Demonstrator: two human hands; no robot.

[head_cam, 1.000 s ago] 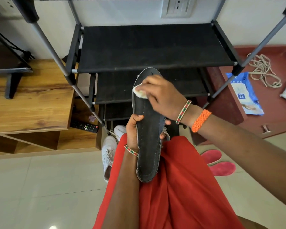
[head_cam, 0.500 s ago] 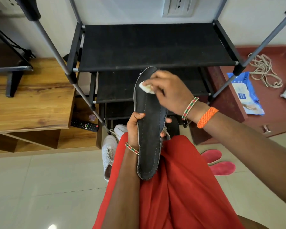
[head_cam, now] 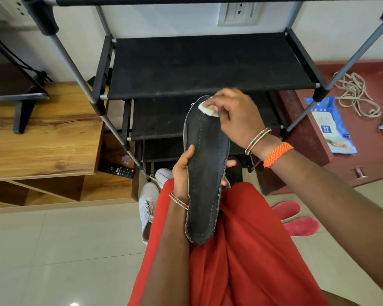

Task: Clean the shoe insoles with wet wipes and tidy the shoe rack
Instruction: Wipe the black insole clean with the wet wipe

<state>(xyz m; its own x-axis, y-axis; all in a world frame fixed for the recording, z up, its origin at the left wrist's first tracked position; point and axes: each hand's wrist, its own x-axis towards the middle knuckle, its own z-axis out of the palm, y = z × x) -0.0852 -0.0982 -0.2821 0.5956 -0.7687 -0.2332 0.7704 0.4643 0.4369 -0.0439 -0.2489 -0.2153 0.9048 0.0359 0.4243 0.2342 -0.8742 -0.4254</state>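
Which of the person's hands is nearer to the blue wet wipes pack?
Right. The right hand wipes the insole tip, closer to the wet wipes pack on the red cabinet; the left hand grips the insole's middle, farther away.

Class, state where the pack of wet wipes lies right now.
The wipes pack lies at the right of the head view on the red cabinet, just right of the shoe rack and beside a coil of rope.

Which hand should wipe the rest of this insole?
Right. The right hand already presses the wet wipe on the insole; the left hand grips its middle.
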